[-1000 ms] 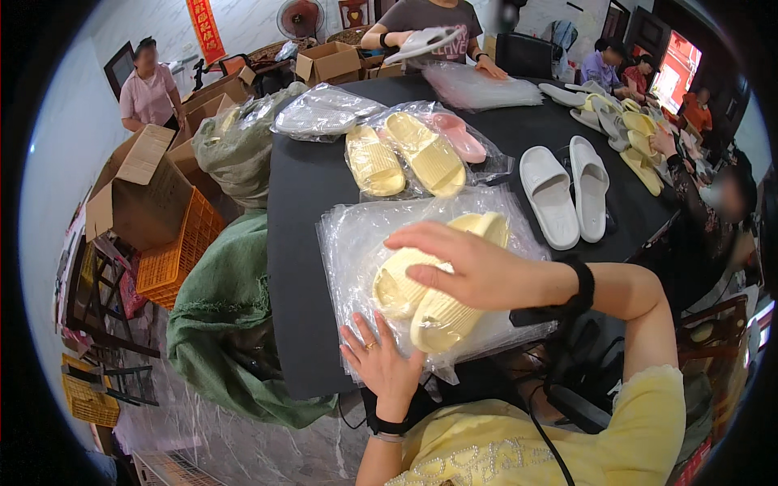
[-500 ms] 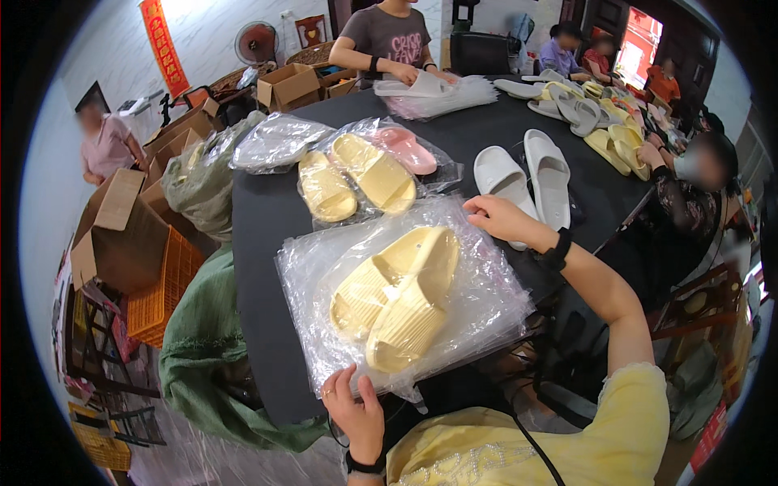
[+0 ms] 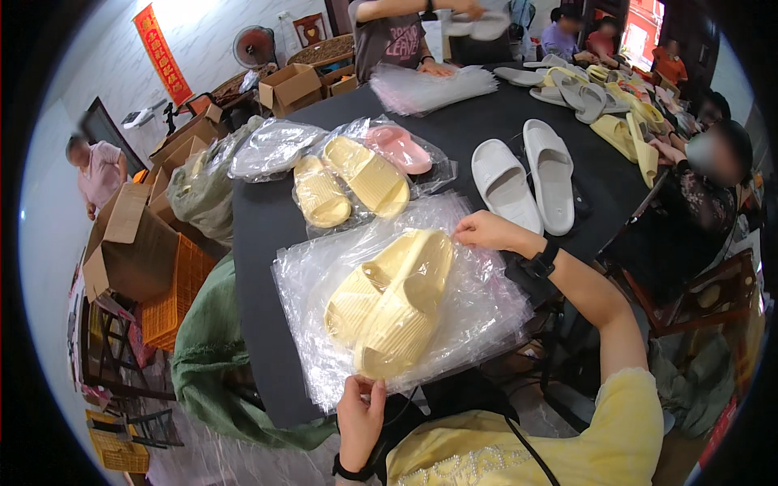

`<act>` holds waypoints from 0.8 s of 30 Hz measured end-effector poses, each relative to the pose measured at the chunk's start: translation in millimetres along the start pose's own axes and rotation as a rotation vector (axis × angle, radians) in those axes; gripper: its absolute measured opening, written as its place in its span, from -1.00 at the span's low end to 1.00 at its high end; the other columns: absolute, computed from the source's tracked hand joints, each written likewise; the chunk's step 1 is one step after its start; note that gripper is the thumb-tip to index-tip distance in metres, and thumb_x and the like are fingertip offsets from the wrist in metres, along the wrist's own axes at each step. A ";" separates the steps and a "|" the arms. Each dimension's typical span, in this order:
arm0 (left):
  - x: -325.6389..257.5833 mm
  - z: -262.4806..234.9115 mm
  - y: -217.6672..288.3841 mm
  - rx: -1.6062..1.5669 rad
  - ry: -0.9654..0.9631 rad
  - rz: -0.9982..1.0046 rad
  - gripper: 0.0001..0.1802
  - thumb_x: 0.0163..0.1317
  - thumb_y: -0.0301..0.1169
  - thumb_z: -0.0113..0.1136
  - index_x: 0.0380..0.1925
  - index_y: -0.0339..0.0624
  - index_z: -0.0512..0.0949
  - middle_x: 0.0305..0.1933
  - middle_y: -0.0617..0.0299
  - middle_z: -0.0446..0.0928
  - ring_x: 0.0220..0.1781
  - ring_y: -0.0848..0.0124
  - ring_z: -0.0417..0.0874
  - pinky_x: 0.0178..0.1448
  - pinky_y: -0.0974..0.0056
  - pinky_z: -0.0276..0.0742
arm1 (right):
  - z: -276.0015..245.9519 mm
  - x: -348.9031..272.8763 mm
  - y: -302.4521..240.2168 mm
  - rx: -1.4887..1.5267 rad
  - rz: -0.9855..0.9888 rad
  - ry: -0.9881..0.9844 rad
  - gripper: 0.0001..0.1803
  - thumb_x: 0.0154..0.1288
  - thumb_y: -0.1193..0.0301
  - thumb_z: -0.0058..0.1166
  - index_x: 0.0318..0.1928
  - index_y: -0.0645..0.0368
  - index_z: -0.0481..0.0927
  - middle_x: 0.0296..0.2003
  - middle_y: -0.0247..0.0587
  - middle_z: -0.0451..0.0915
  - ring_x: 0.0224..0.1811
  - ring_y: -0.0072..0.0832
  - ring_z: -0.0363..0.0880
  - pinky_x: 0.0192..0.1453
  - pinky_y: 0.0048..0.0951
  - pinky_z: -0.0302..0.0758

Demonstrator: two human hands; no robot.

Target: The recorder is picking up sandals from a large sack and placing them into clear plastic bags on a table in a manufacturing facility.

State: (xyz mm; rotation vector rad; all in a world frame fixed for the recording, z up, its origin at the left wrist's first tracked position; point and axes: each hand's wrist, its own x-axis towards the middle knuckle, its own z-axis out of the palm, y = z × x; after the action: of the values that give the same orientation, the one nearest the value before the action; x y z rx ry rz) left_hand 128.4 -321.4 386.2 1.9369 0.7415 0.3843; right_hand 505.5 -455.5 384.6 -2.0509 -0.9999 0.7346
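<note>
A pair of pale yellow slippers (image 3: 397, 296) lies inside a clear plastic bag (image 3: 444, 320), on top of a stack of flat clear bags (image 3: 304, 304). My left hand (image 3: 361, 417) pinches the near edge of that bag, just below the slippers. At the far right corner of the same bag, my right hand (image 3: 498, 232) is closed with its fingertips on the film. Just beyond my right hand, a pair of light grey slippers (image 3: 547, 174) sits unbagged on the black table (image 3: 267, 332).
Bagged yellow slippers (image 3: 369, 174) and bagged pink slippers (image 3: 401, 147) lie beyond the stack. Across the table, a person handles grey slippers (image 3: 486, 24) above more clear bags (image 3: 433, 85). Loose slippers (image 3: 600, 93) pile at far right. Cardboard boxes (image 3: 134, 243) stand left.
My left hand has closed on the bag's near edge. My right hand has shifted slightly nearer and closed on the corner. The person opposite has lifted grey slippers off the bags.
</note>
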 end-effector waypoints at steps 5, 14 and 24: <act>19.2 -12.7 -6.3 -0.028 0.065 0.155 -0.95 0.19 -0.56 -0.01 -0.44 -0.31 0.37 -0.41 0.11 0.42 -0.34 0.37 0.44 -0.18 0.39 0.35 | 2.4 -19.5 -43.9 0.343 0.063 0.122 -0.79 0.38 0.37 -0.17 -0.14 0.24 0.44 -0.25 -0.24 0.61 -0.58 -0.65 0.48 -0.55 -0.59 0.42; 56.3 -67.7 -23.7 -0.746 0.197 0.116 -0.69 0.30 -0.41 -0.21 -0.06 -0.33 0.40 -0.08 0.20 0.46 -0.06 0.46 0.50 0.01 0.40 0.40 | -1.3 -77.4 -73.0 0.337 -0.323 0.642 -0.83 0.45 0.39 -0.22 -0.18 0.21 0.41 -0.37 -0.27 0.63 -0.65 -0.77 0.25 -0.56 -0.68 0.21; 38.2 -45.0 -20.4 -0.497 0.433 -0.075 -0.67 0.36 -0.37 -0.10 0.05 -0.34 0.30 0.10 0.08 0.38 0.12 0.37 0.41 0.14 0.39 0.32 | 5.9 -126.7 -19.3 1.250 0.139 0.142 -0.51 0.46 0.08 -0.32 -0.02 0.28 0.45 -0.32 -0.01 0.62 -0.72 -0.67 0.25 -0.63 -0.66 0.21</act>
State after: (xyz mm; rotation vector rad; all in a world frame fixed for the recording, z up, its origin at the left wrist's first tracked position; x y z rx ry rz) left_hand 125.8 -259.0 387.1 1.3657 0.8917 0.8710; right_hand 425.4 -549.8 418.5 -1.0306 -0.1538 0.9294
